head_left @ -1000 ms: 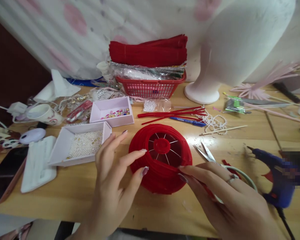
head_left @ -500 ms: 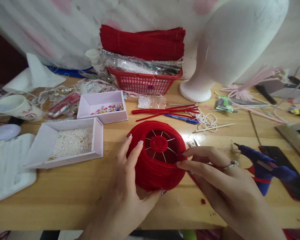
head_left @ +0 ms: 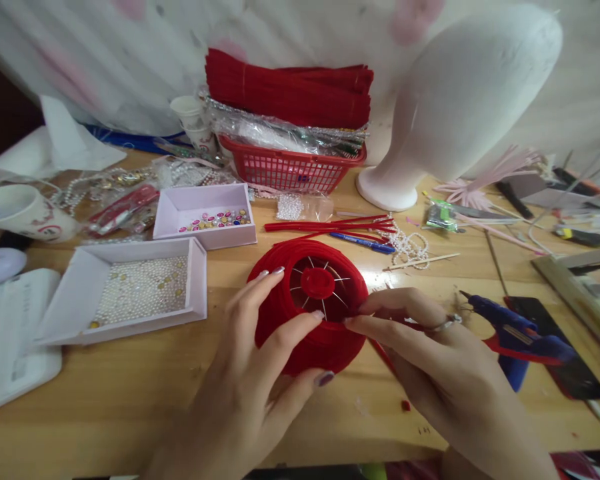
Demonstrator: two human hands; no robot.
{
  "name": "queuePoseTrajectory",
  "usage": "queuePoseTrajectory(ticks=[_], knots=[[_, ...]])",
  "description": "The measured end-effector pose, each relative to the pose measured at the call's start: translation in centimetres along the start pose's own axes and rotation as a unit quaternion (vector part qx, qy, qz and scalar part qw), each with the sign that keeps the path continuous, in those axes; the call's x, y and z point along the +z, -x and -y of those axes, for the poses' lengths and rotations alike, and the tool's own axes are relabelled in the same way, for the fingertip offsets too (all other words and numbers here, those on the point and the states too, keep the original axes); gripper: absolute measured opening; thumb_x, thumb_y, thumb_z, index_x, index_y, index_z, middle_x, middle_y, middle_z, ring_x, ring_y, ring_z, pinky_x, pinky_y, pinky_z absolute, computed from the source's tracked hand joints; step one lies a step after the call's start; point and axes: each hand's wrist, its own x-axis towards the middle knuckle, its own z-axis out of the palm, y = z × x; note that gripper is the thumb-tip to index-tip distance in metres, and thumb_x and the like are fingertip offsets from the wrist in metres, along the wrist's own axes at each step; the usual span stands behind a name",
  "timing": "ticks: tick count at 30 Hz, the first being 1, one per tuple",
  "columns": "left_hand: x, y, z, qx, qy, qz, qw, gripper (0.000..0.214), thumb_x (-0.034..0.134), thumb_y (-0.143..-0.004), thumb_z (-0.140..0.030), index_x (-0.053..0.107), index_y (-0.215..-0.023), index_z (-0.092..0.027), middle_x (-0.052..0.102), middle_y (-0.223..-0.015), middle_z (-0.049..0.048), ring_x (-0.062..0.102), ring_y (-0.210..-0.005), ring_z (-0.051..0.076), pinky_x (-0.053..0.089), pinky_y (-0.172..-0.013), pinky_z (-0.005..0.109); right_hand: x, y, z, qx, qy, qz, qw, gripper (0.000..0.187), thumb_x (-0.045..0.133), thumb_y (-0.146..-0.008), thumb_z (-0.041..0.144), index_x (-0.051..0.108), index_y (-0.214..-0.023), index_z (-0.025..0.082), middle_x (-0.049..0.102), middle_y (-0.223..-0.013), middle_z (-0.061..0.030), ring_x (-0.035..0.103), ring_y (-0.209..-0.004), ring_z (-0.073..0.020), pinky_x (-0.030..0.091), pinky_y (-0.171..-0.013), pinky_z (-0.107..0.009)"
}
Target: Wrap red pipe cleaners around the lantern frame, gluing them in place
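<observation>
A round red form point(head_left: 325, 347) wrapped in fuzzy red pipe cleaners sits on the table in front of me. Its open top shows thin metal spokes around a red central disc point(head_left: 317, 283). My left hand point(head_left: 250, 360) grips its left and near side, with fingertips on the coils and one at the edge of the opening. At the right edge of that opening, my right hand point(head_left: 445, 360) pinches a red pipe cleaner against the coils. Part of this strand is hidden by my fingers. Another red length point(head_left: 523, 352) crosses in front of the blue glue gun point(head_left: 510, 327).
Two white boxes, one with pearl beads point(head_left: 145, 287) and one with coloured gems point(head_left: 215, 220), stand left. Behind are a red basket point(head_left: 290, 170) and a white foam head point(head_left: 460, 100). Loose red pipe cleaners point(head_left: 325, 225), a blue pen point(head_left: 363, 243) and a stick point(head_left: 423, 261) lie beyond the form.
My left index finger has moved right onto the near edge of the opening. The form has tilted slightly and both hands have shifted a little left. The view has turned slightly.
</observation>
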Motion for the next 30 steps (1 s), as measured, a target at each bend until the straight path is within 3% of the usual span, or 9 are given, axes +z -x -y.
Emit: queuePoseTrajectory(ticks=[5,11,13,17,19,26,30], knots=[[1.0,-0.2,-1.1,-0.017,-0.018,-0.059,0.998,0.03,0.057,-0.094,-0.012,0.055,-0.122,-0.025,0.038,-0.15,0.0117,0.038,-0.142,0.028,0.039,-0.116,0.048,0.0,-0.1,-0.1,-0.01,0.014,0.004,1.0,0.051,0.041,-0.082,-0.009,0.062,-0.116,0.022,0.055,-0.119,-0.0083,0.061,-0.104,-0.0151,0.054,-0.077,-0.025],[1.0,-0.1,-0.8,-0.016,-0.006,-0.058,0.998,0.035,0.055,-0.094,-0.01,0.052,-0.126,-0.024,0.04,-0.149,0.0131,0.04,-0.141,0.026,0.039,-0.114,0.047,0.4,-0.6,-0.4,-0.003,-0.017,0.015,1.0,0.047,0.043,-0.086,-0.007,0.06,-0.117,0.022,0.053,-0.129,-0.0098,0.059,-0.112,-0.0178,0.055,-0.084,-0.03],[1.4,0.2,-0.4,-0.014,-0.003,-0.07,0.997,0.041,0.06,-0.092,-0.016,0.048,-0.132,-0.022,0.038,-0.15,0.0155,0.039,-0.142,0.027,0.038,-0.116,0.046,0.4,-0.8,-0.3,-0.007,-0.021,0.027,0.999,0.044,0.042,-0.088,-0.006,0.059,-0.117,0.022,0.056,-0.127,-0.0092,0.059,-0.109,-0.0175,0.055,-0.083,-0.03],[2.8,1.4,0.1,-0.012,-0.009,-0.112,0.994,0.075,0.073,-0.085,-0.035,0.035,-0.145,-0.014,0.026,-0.157,0.0222,0.03,-0.148,0.033,0.03,-0.12,0.05,-0.1,-0.9,0.8,-0.009,-0.028,0.037,0.999,0.04,0.04,-0.088,-0.005,0.059,-0.111,0.021,0.064,-0.115,-0.0061,0.062,-0.102,-0.0144,0.055,-0.083,-0.026],[3.1,1.9,0.2,-0.015,-0.004,-0.117,0.993,0.077,0.071,-0.087,-0.033,0.031,-0.15,-0.014,0.023,-0.16,0.0216,0.028,-0.15,0.032,0.03,-0.121,0.049,-0.4,-0.5,1.8,0.012,-0.035,0.037,0.999,0.037,0.04,-0.09,-0.002,0.059,-0.111,0.022,0.065,-0.115,-0.0058,0.063,-0.103,-0.0129,0.055,-0.082,-0.022],[0.2,1.8,1.3,0.013,-0.002,-0.111,0.994,0.064,0.063,-0.088,-0.007,0.04,-0.146,-0.017,0.035,-0.155,0.0158,0.035,-0.147,0.025,0.033,-0.12,0.038,-0.9,0.3,5.0,0.093,-0.026,0.035,0.995,0.031,0.047,-0.095,0.01,0.057,-0.118,0.028,0.071,-0.116,-0.0027,0.072,-0.098,-0.0121,0.059,-0.078,-0.017],[-0.6,1.5,1.2,0.023,0.016,-0.077,0.997,0.062,0.053,-0.087,0.005,0.046,-0.143,-0.02,0.039,-0.152,0.0139,0.036,-0.146,0.026,0.036,-0.118,0.044,-0.2,0.3,5.2,0.158,-0.032,0.036,0.986,0.029,0.054,-0.097,0.018,0.058,-0.123,0.031,0.075,-0.114,-0.0005,0.073,-0.093,-0.0124,0.06,-0.079,-0.018]])
